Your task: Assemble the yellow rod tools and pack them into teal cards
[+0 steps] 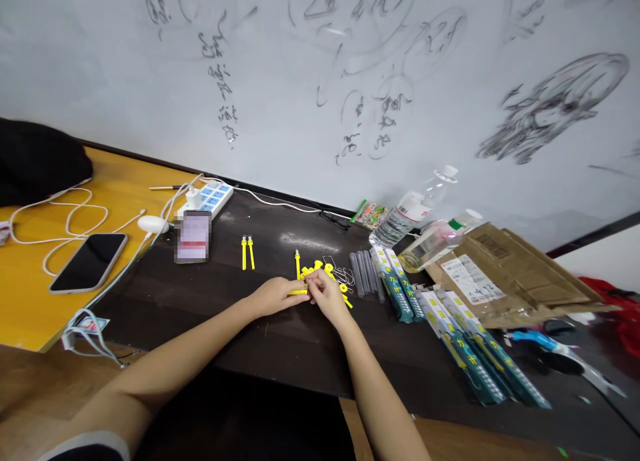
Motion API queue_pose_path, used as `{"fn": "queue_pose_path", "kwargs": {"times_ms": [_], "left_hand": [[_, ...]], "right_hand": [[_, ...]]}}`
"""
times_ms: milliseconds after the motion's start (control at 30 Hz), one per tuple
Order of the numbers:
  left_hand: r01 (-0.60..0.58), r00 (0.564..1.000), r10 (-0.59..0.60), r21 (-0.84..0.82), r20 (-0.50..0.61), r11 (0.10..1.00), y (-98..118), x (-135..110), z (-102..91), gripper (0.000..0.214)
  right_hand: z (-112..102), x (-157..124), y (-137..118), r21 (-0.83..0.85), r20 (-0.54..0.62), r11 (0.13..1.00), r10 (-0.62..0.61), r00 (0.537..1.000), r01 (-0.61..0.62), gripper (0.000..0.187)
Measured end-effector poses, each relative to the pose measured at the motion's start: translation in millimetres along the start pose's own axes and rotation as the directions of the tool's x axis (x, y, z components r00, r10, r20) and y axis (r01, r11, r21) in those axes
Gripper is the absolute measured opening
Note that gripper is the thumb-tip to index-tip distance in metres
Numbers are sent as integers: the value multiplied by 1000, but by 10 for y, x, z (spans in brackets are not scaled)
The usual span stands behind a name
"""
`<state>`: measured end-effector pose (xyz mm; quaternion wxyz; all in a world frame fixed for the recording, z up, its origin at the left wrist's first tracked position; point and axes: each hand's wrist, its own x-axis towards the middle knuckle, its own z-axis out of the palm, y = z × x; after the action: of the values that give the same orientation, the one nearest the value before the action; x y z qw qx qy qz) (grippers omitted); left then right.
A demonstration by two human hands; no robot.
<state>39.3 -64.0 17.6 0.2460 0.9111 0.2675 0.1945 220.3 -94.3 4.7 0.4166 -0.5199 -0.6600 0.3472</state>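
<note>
My left hand (274, 294) and my right hand (326, 293) meet over the dark table (280, 344), both pinched on one thin yellow stick-like piece (298, 291) held level between them. Right behind my fingers lies a small heap of yellow parts (320, 270) with thin wire pieces (336, 266). Two more yellow sticks (247, 251) lie side by side to the left. A row of grey tubes (365, 272) lies to the right of the heap.
Green and yellow retail packs (470, 337) fan out at the right beside flattened cardboard (505, 274) and two plastic bottles (411, 214). A power strip (210, 197), white cables and a phone (90, 261) are at the left. Scissors (560, 351) lie far right.
</note>
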Motion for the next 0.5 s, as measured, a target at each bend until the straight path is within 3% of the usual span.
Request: {"fn": "queue_pose_path", "kwargs": {"times_ms": [167,333,500], "left_hand": [[7,1000,-6,48,-27,999,-26,11,-14,30],[119,992,-111,133,-67,984,-31,13,-61,30],[165,979,-158,50,-129,985,-69,14,-59,25]], "right_hand": [[1,2,-5,-87,-62,996,-40,997,35,14],[-18,18,2,-83,-174,996,-57,983,43,17],[-30,13,22,-54,-112,997,-61,992,56,27]]}}
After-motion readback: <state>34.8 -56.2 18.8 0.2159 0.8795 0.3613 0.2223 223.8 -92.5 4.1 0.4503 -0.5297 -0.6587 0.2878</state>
